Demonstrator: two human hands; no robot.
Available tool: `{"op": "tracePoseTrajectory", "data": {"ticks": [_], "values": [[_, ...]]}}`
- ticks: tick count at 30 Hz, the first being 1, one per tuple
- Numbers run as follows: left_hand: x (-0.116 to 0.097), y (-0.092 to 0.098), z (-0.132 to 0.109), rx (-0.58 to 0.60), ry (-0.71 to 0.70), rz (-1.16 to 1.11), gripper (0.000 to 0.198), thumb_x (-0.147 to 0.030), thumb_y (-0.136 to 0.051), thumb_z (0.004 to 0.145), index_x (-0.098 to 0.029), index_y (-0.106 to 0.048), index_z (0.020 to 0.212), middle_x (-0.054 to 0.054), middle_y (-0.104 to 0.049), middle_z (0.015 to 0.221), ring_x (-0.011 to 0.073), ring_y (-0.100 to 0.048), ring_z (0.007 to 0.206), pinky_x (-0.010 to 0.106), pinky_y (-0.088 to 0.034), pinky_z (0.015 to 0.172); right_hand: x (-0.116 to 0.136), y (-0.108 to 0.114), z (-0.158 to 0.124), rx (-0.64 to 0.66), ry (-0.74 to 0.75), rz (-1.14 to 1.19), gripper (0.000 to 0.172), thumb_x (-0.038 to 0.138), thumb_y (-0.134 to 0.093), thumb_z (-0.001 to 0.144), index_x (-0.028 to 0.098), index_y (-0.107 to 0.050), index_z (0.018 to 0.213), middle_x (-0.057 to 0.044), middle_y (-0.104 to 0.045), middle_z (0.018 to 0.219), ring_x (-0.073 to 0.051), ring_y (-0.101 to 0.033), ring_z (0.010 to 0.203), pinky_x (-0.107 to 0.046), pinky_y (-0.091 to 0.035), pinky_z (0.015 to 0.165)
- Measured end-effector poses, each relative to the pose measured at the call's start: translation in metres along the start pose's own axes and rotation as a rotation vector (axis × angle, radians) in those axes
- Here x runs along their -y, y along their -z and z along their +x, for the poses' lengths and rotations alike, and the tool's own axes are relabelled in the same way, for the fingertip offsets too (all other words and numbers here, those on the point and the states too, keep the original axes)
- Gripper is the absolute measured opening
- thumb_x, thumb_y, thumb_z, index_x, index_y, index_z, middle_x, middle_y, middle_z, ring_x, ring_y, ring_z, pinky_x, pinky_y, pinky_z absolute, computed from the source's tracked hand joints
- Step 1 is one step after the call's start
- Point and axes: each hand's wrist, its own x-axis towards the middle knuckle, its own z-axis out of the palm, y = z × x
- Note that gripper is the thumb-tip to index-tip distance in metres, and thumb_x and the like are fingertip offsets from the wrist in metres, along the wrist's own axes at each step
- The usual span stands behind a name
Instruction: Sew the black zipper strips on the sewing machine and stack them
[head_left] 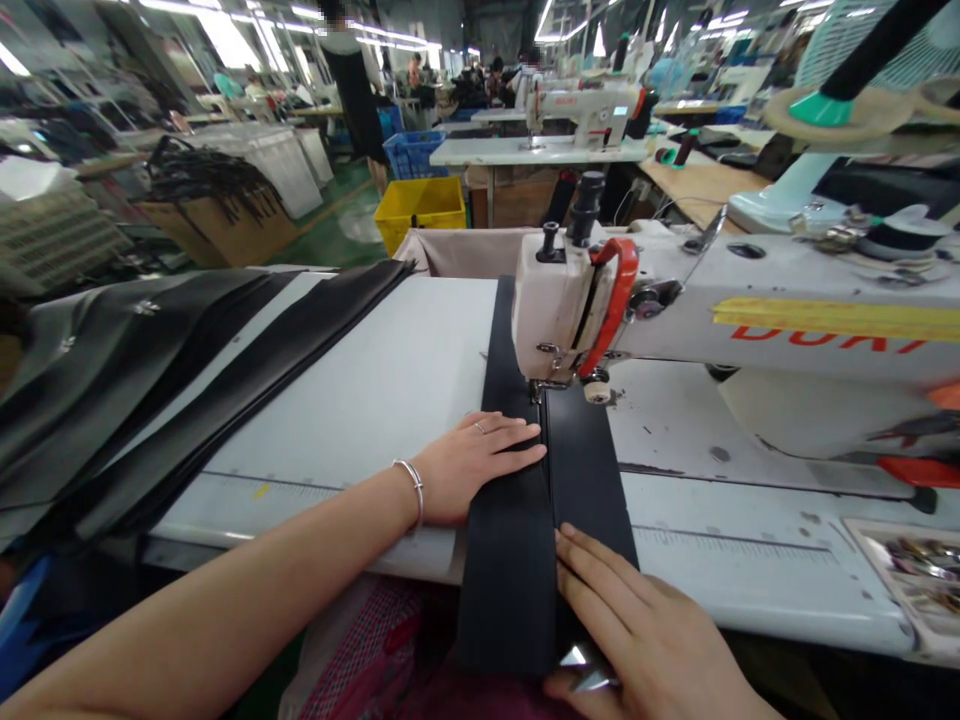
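Observation:
Two long black panels of smooth, leather-like material lie side by side under the presser foot (535,392) of a white sewing machine (555,310). My left hand (480,460) rests flat on the left panel (510,570), fingers stretched towards the seam, just in front of the foot. On the right panel (592,460), close to the seam, lie the fingertips of my right hand (637,630). Between that hand's thumb and fingers show the shiny blades of what look like thread snips (589,668); their handles are hidden. The near end of the left panel hangs over the table edge.
More black panels (247,390) are stacked on the left of the white table (420,340). A tray of small metal parts (922,575) sits at the right. Behind are a yellow crate (420,205), a blue crate (412,152), another sewing machine (581,105) and a standing person (356,90).

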Motion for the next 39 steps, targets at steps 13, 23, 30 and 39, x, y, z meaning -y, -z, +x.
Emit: {"op": "tracePoseTrajectory", "data": {"ticks": [13, 23, 30, 39], "values": [[0.000, 0.004, 0.002, 0.051, 0.011, -0.022, 0.091, -0.022, -0.060, 0.061, -0.023, -0.026, 0.145, 0.005, -0.024, 0.153, 0.0247, -0.023, 0.138, 0.043, -0.016, 0.114, -0.009, -0.010, 0.002, -0.030, -0.033, 0.127, 0.034, 0.007, -0.041, 0.088, 0.013, -0.061, 0.114, -0.007, -0.064, 0.106, -0.023, -0.057, 0.099, -0.033, -0.054, 0.080], [0.001, 0.002, 0.001, -0.042, -0.012, -0.058, 0.073, -0.042, -0.061, 0.079, -0.024, -0.032, 0.143, 0.007, -0.032, 0.149, 0.0268, -0.029, 0.136, 0.045, -0.022, 0.112, -0.022, -0.007, 0.022, -0.007, -0.126, 0.152, 0.037, 0.003, -0.043, 0.080, 0.017, -0.063, 0.108, -0.006, -0.064, 0.102, -0.021, -0.057, 0.095, -0.032, -0.053, 0.080], [-0.001, -0.005, 0.002, -0.112, -0.005, -0.018, 0.050, -0.046, -0.043, 0.094, -0.023, -0.041, 0.139, 0.007, -0.038, 0.146, 0.0239, -0.035, 0.133, 0.045, -0.026, 0.112, -0.038, -0.009, 0.034, 0.066, -0.163, 0.112, 0.034, 0.007, -0.050, 0.079, 0.019, -0.062, 0.109, -0.006, -0.063, 0.106, -0.021, -0.056, 0.098, -0.033, -0.051, 0.084], [-0.001, -0.006, -0.002, -0.116, -0.057, -0.008, 0.045, -0.034, -0.040, 0.096, -0.013, -0.046, 0.135, 0.011, -0.043, 0.142, 0.0218, -0.036, 0.134, 0.042, -0.025, 0.116, -0.058, -0.013, 0.054, 0.096, -0.203, 0.064, 0.027, 0.015, -0.054, 0.084, 0.019, -0.062, 0.110, -0.005, -0.062, 0.112, -0.022, -0.055, 0.103, -0.035, -0.049, 0.087]]}}
